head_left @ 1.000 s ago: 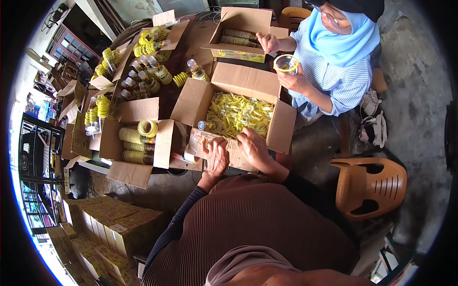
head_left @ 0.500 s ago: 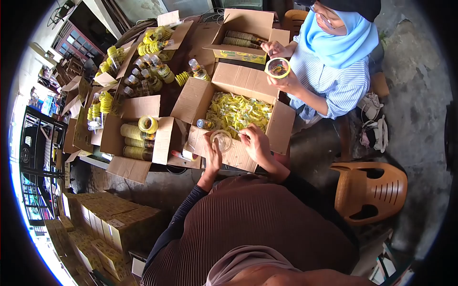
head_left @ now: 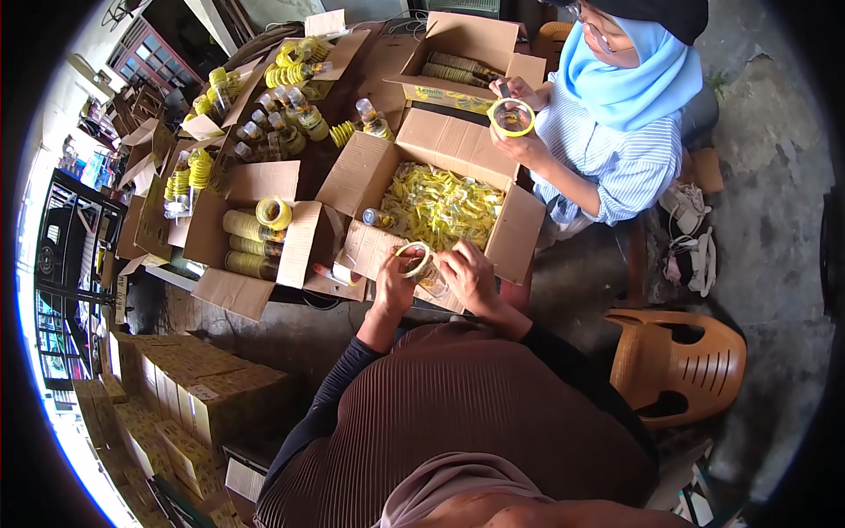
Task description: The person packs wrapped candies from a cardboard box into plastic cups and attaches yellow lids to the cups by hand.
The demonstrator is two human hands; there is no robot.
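Observation:
My left hand (head_left: pixel 393 286) is closed round the rim end of a clear plastic cup (head_left: pixel 431 280) with a pale yellowish rim. The cup is tilted, its mouth toward the upper left. My right hand (head_left: pixel 469 276) has its fingers bent against the cup's other side; whether they pinch something small there I cannot make out. Both hands are over the near flap of an open cardboard box (head_left: pixel 458 141). Inside that box lies a heap of small yellow-and-clear packets (head_left: pixel 440 207). A small clear container with a bluish end (head_left: pixel 377 217) lies at the heap's left edge.
Across the table a co-worker holds a yellow-rimmed cup (head_left: pixel 513 132) and a small dark item. Left stands a box with stacked cups (head_left: pixel 251 245); further boxes (head_left: pixel 466 44) and bottle-like containers (head_left: pixel 282 123) stand behind. A brown plastic chair (head_left: pixel 678 365) is right; cartons (head_left: pixel 194 387) are stacked lower left.
The cup has tilted, and my left hand has gone from flat beside it to closed round its rim. My right hand has come down and left against the cup. The view has shifted slightly.

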